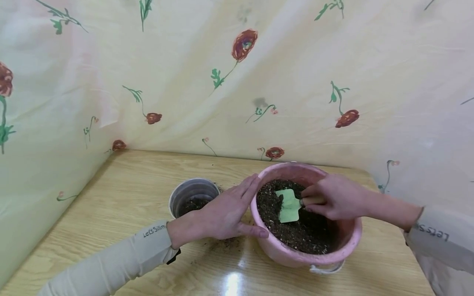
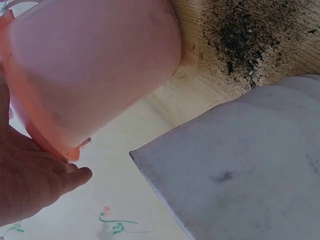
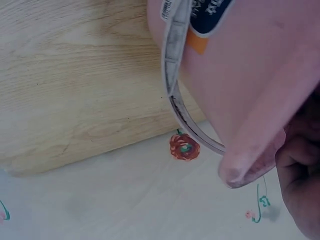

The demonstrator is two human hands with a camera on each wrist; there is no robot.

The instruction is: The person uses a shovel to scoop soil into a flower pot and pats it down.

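Note:
A pink bucket (image 1: pixel 311 258) stands on the table, partly filled with dark soil (image 1: pixel 311 236). My left hand (image 1: pixel 229 211) rests against its left rim, fingers straight and thumb spread toward the near side. Inside the bucket, my right hand (image 1: pixel 338 197) grips a small light-green hand trowel (image 1: pixel 289 210) by its handle, most of which the fingers hide. The blade lies at the soil's surface, with a dark clump on it. Behind my left wrist stands a grey pot (image 1: pixel 194 187) with some soil at its bottom. In the right wrist view, the trowel is out of sight.
The bucket's white carrying handle (image 3: pixel 172 65) hangs down outside it. Spilled soil (image 2: pixel 245 40) lies on the wooden table (image 1: pixel 140 197) between pot and bucket. A flower-patterned sheet (image 1: pixel 177 82) hangs behind the table and along its left side.

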